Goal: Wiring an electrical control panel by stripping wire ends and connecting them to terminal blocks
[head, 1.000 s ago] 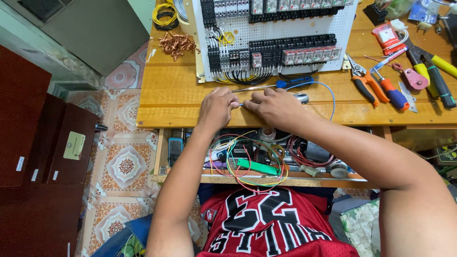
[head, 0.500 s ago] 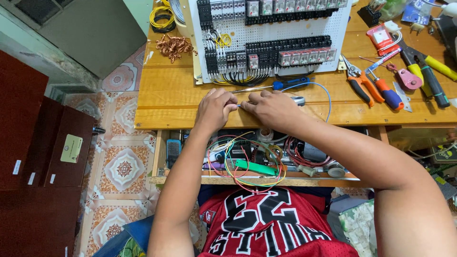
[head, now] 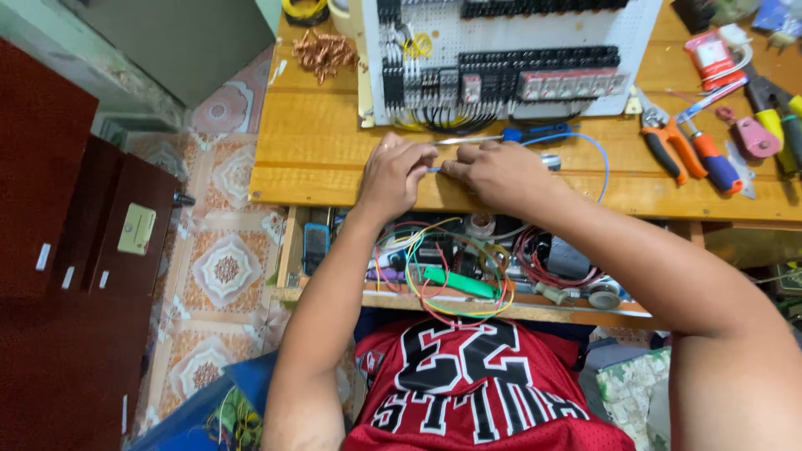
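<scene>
On the wooden bench (head: 317,159), the left hand (head: 399,171) pinches one end of a thin blue wire (head: 598,154); just beside it the right hand (head: 501,171) grips the same wire, which loops rightward toward orange-handled pliers (head: 668,144), below the white wiring panel (head: 510,50)

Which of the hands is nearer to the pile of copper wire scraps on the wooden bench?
Left. The left hand sits below and to the right of the copper wire scraps on the wooden bench; the right hand lies farther right, past it.
</scene>
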